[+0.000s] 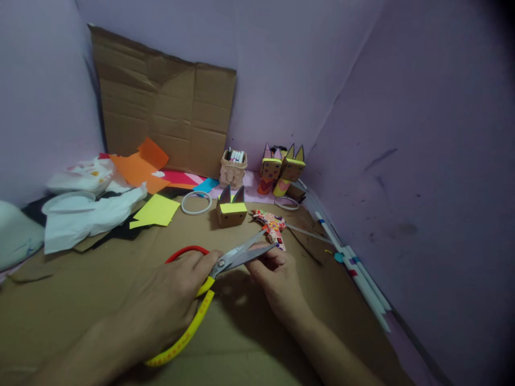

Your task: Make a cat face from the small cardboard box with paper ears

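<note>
My left hand [173, 292] is closed round the red and yellow handles of the scissors [221, 264]. The blades are parted and point right, reaching over the fingertips of my right hand [277, 273]. Those fingers are pinched together just below a flower-patterned piece [270, 222]; what they hold, if anything, is too small to make out. Beyond the scissors stands a small cardboard box [232, 214] with a yellow top and two pointed dark ears.
Yellow paper [157, 210], orange paper [140, 166] and white plastic [88, 214] lie at the left. Behind are a pen holder [233, 170] and two eared cardboard figures [281, 169]. Markers [368, 284] lie along the right wall; a cardboard sheet [164, 102] leans at the back.
</note>
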{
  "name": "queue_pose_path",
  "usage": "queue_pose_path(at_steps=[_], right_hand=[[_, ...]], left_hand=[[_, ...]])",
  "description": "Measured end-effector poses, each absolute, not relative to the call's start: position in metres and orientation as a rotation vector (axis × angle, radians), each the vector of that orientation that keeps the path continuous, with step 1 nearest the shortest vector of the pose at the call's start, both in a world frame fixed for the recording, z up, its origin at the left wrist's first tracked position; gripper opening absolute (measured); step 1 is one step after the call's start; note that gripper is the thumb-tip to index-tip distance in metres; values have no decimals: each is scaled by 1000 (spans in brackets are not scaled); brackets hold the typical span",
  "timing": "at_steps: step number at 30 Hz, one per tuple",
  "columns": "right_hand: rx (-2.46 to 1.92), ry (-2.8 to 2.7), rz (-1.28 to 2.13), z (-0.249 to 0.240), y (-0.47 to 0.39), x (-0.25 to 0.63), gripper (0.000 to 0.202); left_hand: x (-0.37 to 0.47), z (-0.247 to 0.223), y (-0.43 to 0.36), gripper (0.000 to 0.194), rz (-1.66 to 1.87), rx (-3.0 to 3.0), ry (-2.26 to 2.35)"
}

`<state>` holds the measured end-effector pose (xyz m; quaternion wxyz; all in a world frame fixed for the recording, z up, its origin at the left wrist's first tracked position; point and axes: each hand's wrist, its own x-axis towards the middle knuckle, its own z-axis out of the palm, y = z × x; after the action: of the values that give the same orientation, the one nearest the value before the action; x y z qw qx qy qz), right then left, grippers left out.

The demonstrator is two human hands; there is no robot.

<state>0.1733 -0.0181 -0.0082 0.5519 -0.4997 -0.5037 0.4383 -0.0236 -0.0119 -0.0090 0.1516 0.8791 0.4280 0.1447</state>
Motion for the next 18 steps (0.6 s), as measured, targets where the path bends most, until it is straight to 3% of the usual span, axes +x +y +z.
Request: queue_pose_path(at_steps=[18], right_hand=[[-1250, -1167, 1010, -7, -18, 172, 13]], left_hand=[[-23, -5, -15, 49, 319, 2491, 1275]])
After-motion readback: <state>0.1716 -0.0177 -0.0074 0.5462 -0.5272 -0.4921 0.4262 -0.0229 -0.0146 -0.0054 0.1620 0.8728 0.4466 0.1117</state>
